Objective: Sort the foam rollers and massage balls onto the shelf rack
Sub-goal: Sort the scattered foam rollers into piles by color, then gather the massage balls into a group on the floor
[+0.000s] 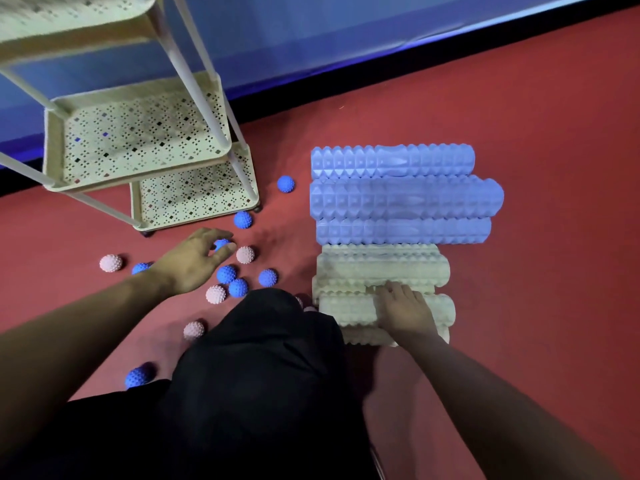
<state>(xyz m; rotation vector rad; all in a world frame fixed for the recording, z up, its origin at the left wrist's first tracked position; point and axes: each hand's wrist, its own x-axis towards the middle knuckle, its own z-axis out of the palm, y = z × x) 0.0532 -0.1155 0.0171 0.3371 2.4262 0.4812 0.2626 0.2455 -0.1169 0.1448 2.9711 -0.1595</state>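
Three blue foam rollers (405,194) lie side by side on the red floor (536,98), and right below them, at six o'clock, sit the cream foam rollers (381,268), stacked tight together. The right hand (405,311) rests on top of that cream stack, fingers laid flat over the ridges, not wrapped round any one roller. Over at nine o'clock from the rollers, the massage balls are scattered on the floor: blue balls (227,273) and pink balls (245,254) mixed loosely together. The left hand (194,261) is in among them, fingers curled onto one blue ball (221,243) (mostly hidden beneath the fingertips, so how firm the hold is, I cannot tell). One blue ball sits apart at twelve o'clock of the cluster (285,184), another well down at seven o'clock (138,376), by the person's dark-clothed knee (263,358). At eleven o'clock stands the shelf rack (145,133), cream, with perforated trays, nothing visible on them.
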